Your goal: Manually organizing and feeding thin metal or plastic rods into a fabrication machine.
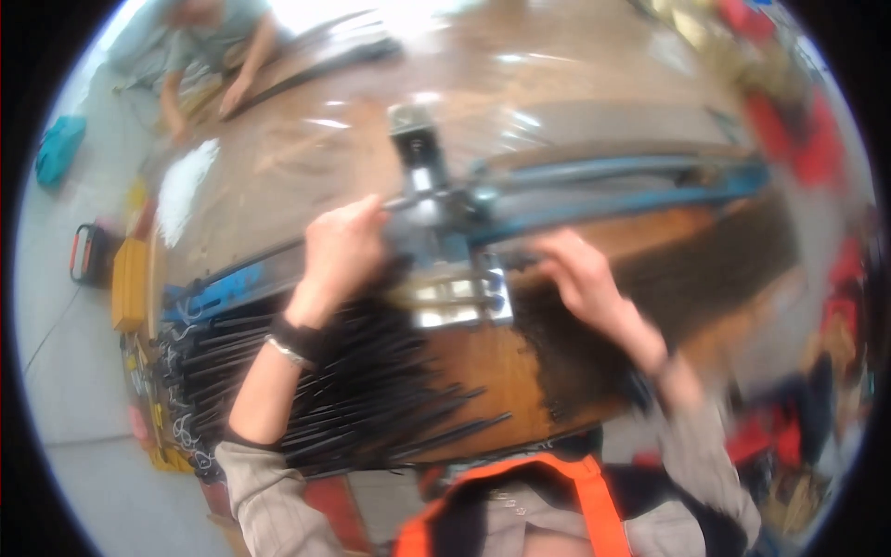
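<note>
A metal fixture (432, 186) with an upright block stands on the table, blurred by motion. To its left my left hand (345, 246) is closed in a fist beside the metal; what it grips is hidden. My right hand (577, 278) is right of the fixture, its fingers bent together at a small dark piece that I cannot make out. Between the hands, below the fixture, lies a white-edged plate (461, 316) with a yellowish bar across it. Many thin black rods (343, 390) lie heaped under and beside my left forearm.
Long blue bars (613, 212) run right from the fixture across the brown table (492, 371). A dark mass (668, 288) of strips or bristles lies at right. At the far left another person's hands (237, 97) hold a long dark strip (320, 74). A yellow box (130, 283) stands at the left edge.
</note>
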